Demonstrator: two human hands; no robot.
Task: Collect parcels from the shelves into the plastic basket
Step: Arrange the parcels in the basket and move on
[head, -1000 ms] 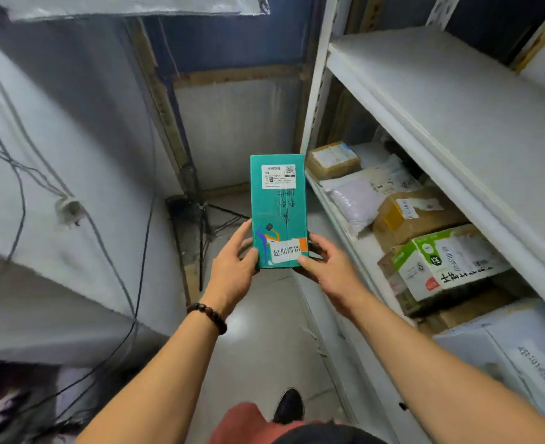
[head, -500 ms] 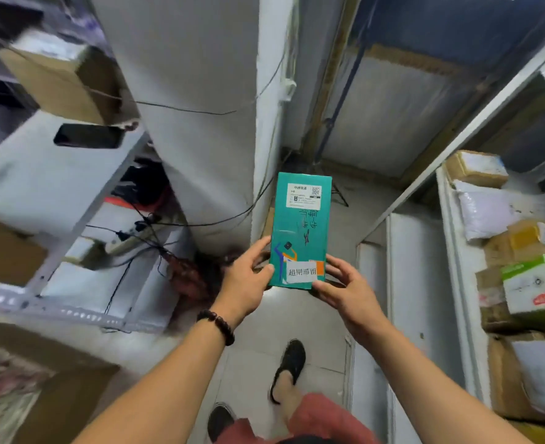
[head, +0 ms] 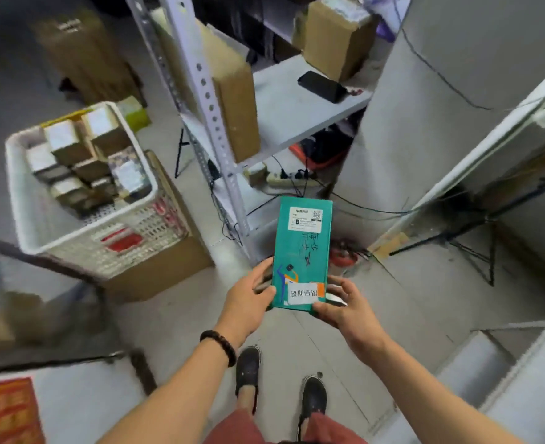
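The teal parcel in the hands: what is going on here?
A person holds the teal parcel by its lower end, left hand and right hand on either side. The white plastic basket, with several small boxes inside, stands to the left on a cardboard box. The parcel is not in it yet.

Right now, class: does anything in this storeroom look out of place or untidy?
Yes. Loose black cables sprawl from the white power strip under the grey metal shelving and across the floor, tangled rather than tidied. The flat teal cardboard parcel, gripped by the left hand and right hand, looks intact.
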